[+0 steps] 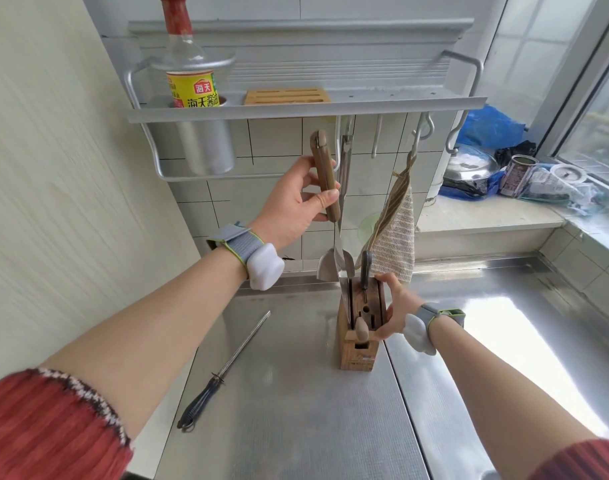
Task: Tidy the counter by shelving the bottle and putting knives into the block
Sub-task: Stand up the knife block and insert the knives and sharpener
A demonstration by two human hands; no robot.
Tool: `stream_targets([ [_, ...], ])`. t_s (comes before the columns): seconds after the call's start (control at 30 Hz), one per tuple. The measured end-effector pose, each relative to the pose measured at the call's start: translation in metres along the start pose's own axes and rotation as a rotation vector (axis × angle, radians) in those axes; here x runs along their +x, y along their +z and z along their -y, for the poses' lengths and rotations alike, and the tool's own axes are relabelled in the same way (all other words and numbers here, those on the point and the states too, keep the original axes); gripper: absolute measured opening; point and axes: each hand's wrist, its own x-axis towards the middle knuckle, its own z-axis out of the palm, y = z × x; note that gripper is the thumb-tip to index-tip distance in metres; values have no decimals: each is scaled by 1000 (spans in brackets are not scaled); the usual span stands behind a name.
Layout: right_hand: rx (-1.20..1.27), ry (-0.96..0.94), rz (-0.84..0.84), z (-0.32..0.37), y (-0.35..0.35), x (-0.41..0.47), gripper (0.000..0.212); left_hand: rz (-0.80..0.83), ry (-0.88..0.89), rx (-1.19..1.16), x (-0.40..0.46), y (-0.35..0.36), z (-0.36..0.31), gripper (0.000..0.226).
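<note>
- We see the left hand [298, 199] raised above the steel table [296, 410], its grip closed around the wooden handle of a large knife [325, 174], thumb on the near side and fingers wrapped behind.
- The knife hangs point down, its blade partly sunk into a slot at the left edge of the wooden knife block [360, 327].
- Our right hand [396, 310] cups the block's right side, fingers at its top edge and thumb at its lower front, the grip only partly closed, bracing it upright on the table.
- A black-handled knife [365, 268] already stands in a rear slot, and a rounded tan handle [361, 330] pokes from a front one.
- The soy sauce bottle [189, 74] stands on the metal wall shelf [296, 107], seated in a metal cup holder at the shelf's left end, next to a flat slotted wooden piece [287, 96].
- A sharpening steel [227, 368] lies diagonally on the table, well to the left of the block.
- A striped cloth [395, 220] and a metal spatula [334, 265] hang from hooks under the shelf, behind the block.
</note>
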Motion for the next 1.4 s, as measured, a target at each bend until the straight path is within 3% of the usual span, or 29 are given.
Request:
stream_targets([
  [0.87,20,-23,6,-3,-1,0,117,60,-11,22,-2,25,22,32],
  [1.17,4,-37,-21,-3,5,1,112,170,-80,156,-13,40,59,43],
  [1.4,8,-45,-11,11,10,8,108,169,-108,234,-18,33,81,46],
])
